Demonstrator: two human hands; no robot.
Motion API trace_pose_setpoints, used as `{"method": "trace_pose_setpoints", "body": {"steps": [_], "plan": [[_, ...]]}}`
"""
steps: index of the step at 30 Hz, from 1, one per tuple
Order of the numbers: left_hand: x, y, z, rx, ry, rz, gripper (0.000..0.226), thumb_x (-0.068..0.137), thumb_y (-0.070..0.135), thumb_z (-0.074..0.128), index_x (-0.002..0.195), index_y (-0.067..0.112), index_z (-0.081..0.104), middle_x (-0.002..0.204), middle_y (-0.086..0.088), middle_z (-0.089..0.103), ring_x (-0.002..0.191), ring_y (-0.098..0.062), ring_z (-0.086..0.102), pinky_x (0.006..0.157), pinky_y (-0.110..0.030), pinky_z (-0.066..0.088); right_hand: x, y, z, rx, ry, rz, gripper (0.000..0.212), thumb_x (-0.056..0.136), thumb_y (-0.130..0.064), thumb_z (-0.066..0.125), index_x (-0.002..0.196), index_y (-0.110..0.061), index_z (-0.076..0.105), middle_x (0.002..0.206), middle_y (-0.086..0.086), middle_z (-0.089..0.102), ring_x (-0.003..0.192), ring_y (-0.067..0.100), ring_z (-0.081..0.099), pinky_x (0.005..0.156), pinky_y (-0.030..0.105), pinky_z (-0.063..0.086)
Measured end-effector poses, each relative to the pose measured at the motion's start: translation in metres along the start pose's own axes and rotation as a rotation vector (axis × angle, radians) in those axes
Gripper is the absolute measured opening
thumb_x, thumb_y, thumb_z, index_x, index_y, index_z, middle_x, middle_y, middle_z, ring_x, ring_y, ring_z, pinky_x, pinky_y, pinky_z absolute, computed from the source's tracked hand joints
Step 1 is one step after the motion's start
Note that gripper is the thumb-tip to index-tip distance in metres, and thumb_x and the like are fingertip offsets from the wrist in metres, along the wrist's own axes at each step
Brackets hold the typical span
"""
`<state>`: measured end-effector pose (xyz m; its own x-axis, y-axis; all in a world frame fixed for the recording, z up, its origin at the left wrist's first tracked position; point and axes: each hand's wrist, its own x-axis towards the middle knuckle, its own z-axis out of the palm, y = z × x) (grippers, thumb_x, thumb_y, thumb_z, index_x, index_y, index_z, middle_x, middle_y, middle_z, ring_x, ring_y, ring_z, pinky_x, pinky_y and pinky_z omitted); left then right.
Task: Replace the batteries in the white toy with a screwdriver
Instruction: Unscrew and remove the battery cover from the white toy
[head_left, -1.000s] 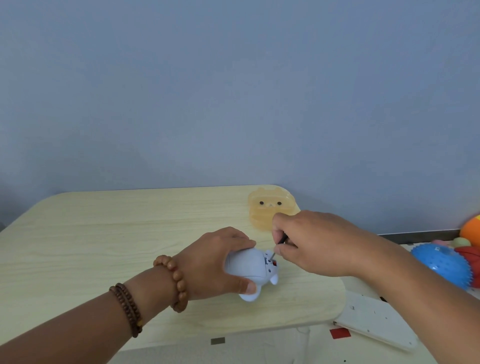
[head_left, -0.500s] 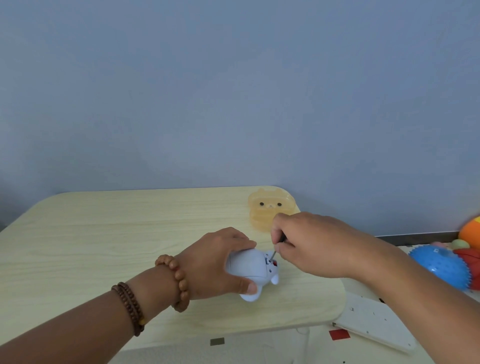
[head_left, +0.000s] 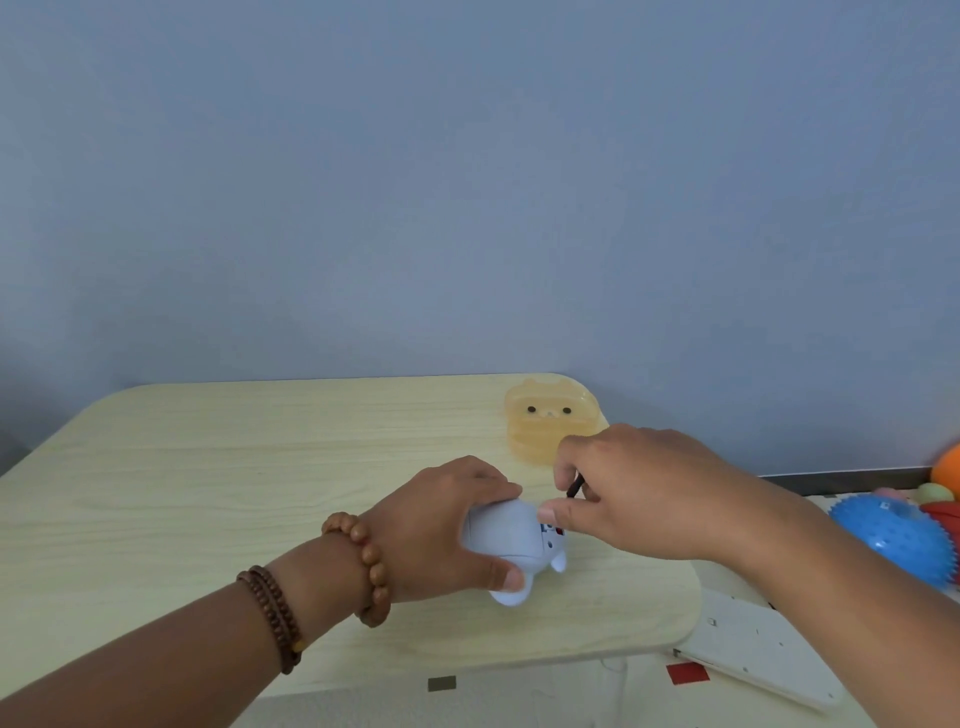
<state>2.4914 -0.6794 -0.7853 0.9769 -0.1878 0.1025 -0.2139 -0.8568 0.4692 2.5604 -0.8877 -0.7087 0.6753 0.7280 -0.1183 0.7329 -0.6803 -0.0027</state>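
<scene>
My left hand (head_left: 441, 530) grips the white toy (head_left: 511, 540). The fingers curl over its top and the thumb presses on its near side. The toy lies on its side on the light wooden table (head_left: 208, 467), close to the near right corner, with its open end towards my right hand (head_left: 639, 499). On that end I see small blue and red marks, but I cannot tell what they are.

My right hand is just beside the toy, with the fingers curled. It holds the screwdriver (head_left: 575, 488) between the fingers; only a short dark piece of it shows between the index finger and the thumb. The tip of the thumb touches the upper edge of the toy. The tip of the screwdriver is hidden.

Behind my right hand, an orange translucent box (head_left: 550, 426) with a small bear face lies at the far right corner of the table. On my left wrist I wear a bracelet of big brown beads (head_left: 369, 566). On the floor to the right is a blue spiky ball (head_left: 891, 538).
</scene>
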Motion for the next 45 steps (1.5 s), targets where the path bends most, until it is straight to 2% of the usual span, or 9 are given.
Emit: {"method": "trace_pose_setpoints", "body": {"steps": [3,7,14,19,23,27,30,36,45], "plan": [[0.000,0.000,-0.001,-0.010,0.002,-0.005,0.079,0.075,0.057,0.078,0.143,0.031,0.049,0.137,0.018,0.047,0.122,-0.002,0.048,0.101,-0.025,0.045,0.000,-0.001,0.002,0.065,0.013,-0.001,0.022,0.094,-0.049,0.055,0.111,-0.035,0.056,0.085,-0.017,0.052,0.084,0.011,0.059,0.067,0.028,0.044],[0.000,0.002,-0.001,-0.004,-0.004,-0.001,0.080,0.075,0.057,0.078,0.144,0.031,0.048,0.138,0.018,0.045,0.123,-0.002,0.047,0.102,-0.025,0.045,0.002,-0.001,0.002,0.070,0.063,-0.012,0.011,0.094,-0.033,0.055,0.092,-0.030,0.065,0.075,-0.015,0.058,0.077,0.011,0.062,0.060,0.026,0.045],[0.001,0.004,-0.001,0.019,-0.004,0.012,0.080,0.074,0.057,0.078,0.144,0.031,0.048,0.139,0.019,0.044,0.122,-0.004,0.048,0.100,-0.025,0.045,0.006,0.001,0.006,-0.051,0.156,0.031,0.054,0.093,-0.055,0.058,0.062,-0.010,0.053,0.056,0.001,0.047,0.056,0.021,0.047,0.052,0.033,0.035],[0.001,0.005,-0.001,0.039,-0.013,0.010,0.080,0.075,0.058,0.077,0.144,0.031,0.047,0.140,0.019,0.043,0.122,-0.004,0.047,0.100,-0.025,0.045,-0.001,0.002,0.003,-0.055,0.105,-0.022,0.033,0.091,-0.054,0.063,0.086,-0.024,0.074,0.088,-0.006,0.061,0.083,0.017,0.063,0.062,0.030,0.045],[0.002,0.004,-0.001,0.020,-0.015,-0.002,0.079,0.075,0.059,0.076,0.144,0.032,0.047,0.139,0.019,0.044,0.123,-0.004,0.047,0.100,-0.026,0.045,-0.008,0.004,0.008,-0.104,0.125,-0.014,0.028,0.095,-0.050,0.057,0.090,-0.026,0.071,0.084,-0.009,0.061,0.081,0.015,0.063,0.060,0.028,0.046],[0.002,0.005,0.000,0.021,-0.018,-0.009,0.080,0.076,0.057,0.077,0.145,0.031,0.046,0.140,0.018,0.043,0.124,-0.005,0.046,0.102,-0.025,0.043,-0.010,0.016,0.027,0.112,0.300,0.250,0.027,0.094,-0.047,0.058,0.080,-0.027,0.069,0.067,-0.009,0.065,0.064,0.010,0.061,0.056,0.025,0.047],[0.003,0.007,0.000,0.028,-0.016,-0.001,0.080,0.077,0.055,0.077,0.146,0.030,0.045,0.141,0.017,0.043,0.124,-0.004,0.045,0.102,-0.022,0.041,-0.006,0.019,0.059,0.150,0.250,0.384,0.025,0.093,-0.043,0.058,0.081,-0.025,0.071,0.071,-0.008,0.068,0.066,0.012,0.064,0.052,0.024,0.045],[0.002,0.006,0.001,0.014,-0.010,-0.008,0.079,0.077,0.054,0.077,0.146,0.030,0.046,0.140,0.017,0.043,0.125,-0.004,0.045,0.102,-0.022,0.041,-0.002,0.026,0.093,0.019,0.272,0.381,0.015,0.096,-0.035,0.045,0.097,-0.026,0.057,0.074,-0.005,0.063,0.073,0.017,0.063,0.052,0.030,0.038],[0.004,0.007,-0.001,0.009,-0.027,-0.013,0.079,0.076,0.053,0.079,0.145,0.029,0.047,0.140,0.015,0.045,0.125,-0.005,0.046,0.104,-0.025,0.042,-0.002,0.027,0.108,0.030,0.359,0.358,0.024,0.100,-0.041,0.039,0.108,-0.028,0.057,0.094,-0.006,0.071,0.085,0.016,0.065,0.067,0.034,0.055]]}}
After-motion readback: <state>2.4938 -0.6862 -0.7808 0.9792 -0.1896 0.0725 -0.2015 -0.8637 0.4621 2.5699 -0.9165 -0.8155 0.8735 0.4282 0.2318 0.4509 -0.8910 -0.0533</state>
